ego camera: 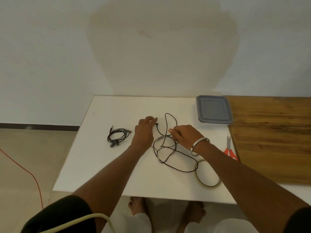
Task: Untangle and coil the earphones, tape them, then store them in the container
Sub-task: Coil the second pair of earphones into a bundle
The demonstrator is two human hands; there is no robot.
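Observation:
A loose, tangled black earphone cable [175, 158] sprawls across the middle of the white table [104, 165]. My left hand [144, 132] reaches over its far end, fingertips at the black plug near the top. My right hand [183, 134], with a metal bangle on the wrist, pinches a strand of the cable beside a tall loop. A second pair of black earphones [117, 137] lies coiled to the left. A ring of clear tape [207, 174] lies under my right forearm. The grey-lidded container [213, 109] sits shut at the table's far right.
Red-handled scissors [229, 148] lie at the right edge of the white table, beside a wooden tabletop [276, 135]. A red cord [25, 169] runs over the floor at the left. Bare feet show under the table's near edge.

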